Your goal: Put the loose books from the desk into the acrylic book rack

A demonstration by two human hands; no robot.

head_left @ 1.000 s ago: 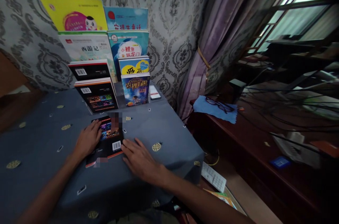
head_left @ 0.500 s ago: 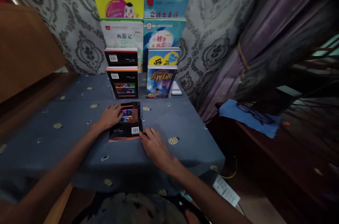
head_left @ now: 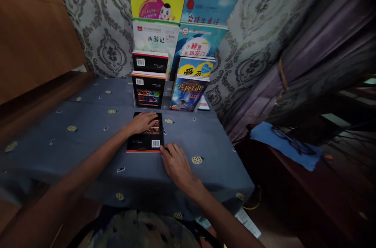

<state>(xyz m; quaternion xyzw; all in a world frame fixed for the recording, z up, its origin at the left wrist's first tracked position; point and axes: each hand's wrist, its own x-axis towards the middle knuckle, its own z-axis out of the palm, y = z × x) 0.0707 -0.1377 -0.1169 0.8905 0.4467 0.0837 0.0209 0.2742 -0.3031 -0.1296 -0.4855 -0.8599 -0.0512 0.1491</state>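
A black book (head_left: pixel 143 142) lies flat on the cloth-covered table, with a barcode, small coloured pictures and an orange-red strip along its near edge. My left hand (head_left: pixel 143 122) rests flat across its upper part, fingers stretched to the right, covering some of the pictures. At the lower right corner of the book is my right hand (head_left: pixel 177 163). Its thumb touches that corner, while the other fingers lie bent on the cloth beside it.
Beyond the book stand two columns of upright books, including a black book (head_left: pixel 149 90) on the left and a blue book (head_left: pixel 188 93) on the right. Glasses (head_left: pixel 289 140) lie on a blue cloth (head_left: pixel 264 138) at the right. A brown wooden panel (head_left: pixel 38 40) borders the left.
My left hand has slid right across the book's upper part. The right hand stays at the lower right corner. The whole view has shifted, with the standing books now farther right.
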